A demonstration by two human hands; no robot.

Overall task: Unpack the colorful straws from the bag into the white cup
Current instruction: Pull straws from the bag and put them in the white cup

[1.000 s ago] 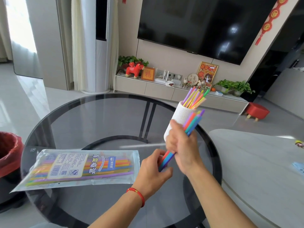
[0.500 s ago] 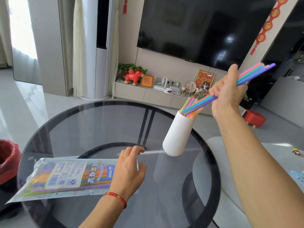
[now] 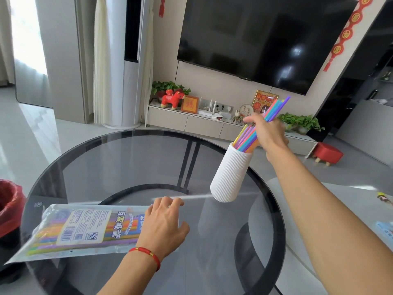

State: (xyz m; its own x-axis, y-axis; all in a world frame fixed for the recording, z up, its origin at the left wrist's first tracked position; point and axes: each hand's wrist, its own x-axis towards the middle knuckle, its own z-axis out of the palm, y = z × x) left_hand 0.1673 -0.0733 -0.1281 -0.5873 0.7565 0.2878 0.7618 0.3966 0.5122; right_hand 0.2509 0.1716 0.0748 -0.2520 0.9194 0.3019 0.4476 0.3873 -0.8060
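The right hand (image 3: 266, 133) grips a bundle of colourful straws (image 3: 274, 109) above the white cup (image 3: 230, 173), its fingers curled round the middle of the bundle. The straws' long axis slants: lower ends down and to the left, at or just inside the cup's mouth, upper ends up and to the right past the hand. Whether those lower ends have entered among the straws standing in the cup cannot be told for certain, as the colours merge at the rim. The cup stands upright on the far right part of the round glass worktop (image 3: 119, 158). The left hand (image 3: 163, 225) rests with relaxed, loosely spread fingers on the right end of the bag (image 3: 85, 229), holding nothing; the bag lies flat on the near left of the worktop, its long axis running left to right, and more straws show through the plastic. The judgement here is that the move ahead turns on the tilt: the bundle should slide down along its own slanted line into the opening, which lies directly below and left of the gripping fingers. The left hand is nearer the bag for the next batch.
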